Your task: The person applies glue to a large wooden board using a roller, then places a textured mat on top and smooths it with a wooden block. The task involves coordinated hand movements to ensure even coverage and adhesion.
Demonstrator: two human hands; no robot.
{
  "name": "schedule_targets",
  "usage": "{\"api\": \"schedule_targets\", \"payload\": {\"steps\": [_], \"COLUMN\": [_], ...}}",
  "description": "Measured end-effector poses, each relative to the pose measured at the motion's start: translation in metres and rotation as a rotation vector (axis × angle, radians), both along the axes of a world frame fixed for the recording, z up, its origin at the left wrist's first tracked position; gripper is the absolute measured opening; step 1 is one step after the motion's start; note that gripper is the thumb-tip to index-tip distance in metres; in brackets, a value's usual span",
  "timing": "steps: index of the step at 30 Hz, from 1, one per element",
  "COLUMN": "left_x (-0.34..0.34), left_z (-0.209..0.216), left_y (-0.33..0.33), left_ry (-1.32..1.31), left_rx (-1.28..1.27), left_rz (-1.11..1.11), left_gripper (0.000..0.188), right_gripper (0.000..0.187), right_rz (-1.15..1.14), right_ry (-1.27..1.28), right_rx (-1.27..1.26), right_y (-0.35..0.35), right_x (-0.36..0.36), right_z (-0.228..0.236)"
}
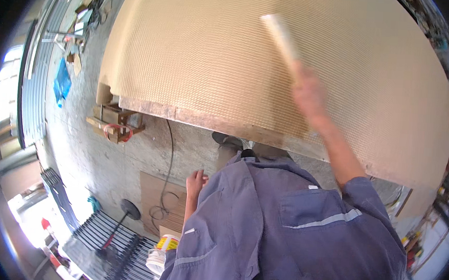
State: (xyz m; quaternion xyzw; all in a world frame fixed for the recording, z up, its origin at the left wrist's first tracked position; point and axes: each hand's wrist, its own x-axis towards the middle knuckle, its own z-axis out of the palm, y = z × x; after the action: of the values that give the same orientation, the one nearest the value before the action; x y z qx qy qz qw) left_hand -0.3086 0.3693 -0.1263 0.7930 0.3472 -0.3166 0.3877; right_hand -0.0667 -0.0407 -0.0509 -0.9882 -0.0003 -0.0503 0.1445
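A large tan, grid-textured sheet (204, 50) covers the worktable in front of me and hangs past its left side. My right hand (309, 91) reaches over it, closed round the near end of a long, pale hand brush (280, 34), which is blurred by motion. The brush points away to the far left, its whitish tip farthest from me; whether it touches the sheet I cannot tell. At my left side, away from the table, hangs my left hand (196, 182). Its fingers are curled, and nothing shows in them.
The table's worn near edge (200, 118) runs before my legs. A wooden stand (113, 123) sits under its left corner. A dark cable (171, 154) snakes over the floor to a brown board (153, 189). Dark slatted metal (128, 255) and a white bucket (156, 260) lie near left.
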Motion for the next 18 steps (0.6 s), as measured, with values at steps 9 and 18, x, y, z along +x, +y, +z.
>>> {"api": "schedule_targets", "payload": {"steps": [9,18], "left_x": [0.151,0.163], "left_z": [0.037,0.021], "left_y": [-0.146,-0.157], "left_ry": [-0.204,-0.212], "left_rx": [-0.95,-0.857], "left_rz": [0.271,0.201], "left_gripper": [0.043,0.026], "right_gripper": [0.046,0.06], "right_rz": [0.248,-0.067], "right_ry": [0.171,-0.044], "right_rx": [0.434,-0.094], "right_y": [0.071,-0.125], "right_x": [-0.046,-0.112], "right_z": [0.01,-0.053]}}
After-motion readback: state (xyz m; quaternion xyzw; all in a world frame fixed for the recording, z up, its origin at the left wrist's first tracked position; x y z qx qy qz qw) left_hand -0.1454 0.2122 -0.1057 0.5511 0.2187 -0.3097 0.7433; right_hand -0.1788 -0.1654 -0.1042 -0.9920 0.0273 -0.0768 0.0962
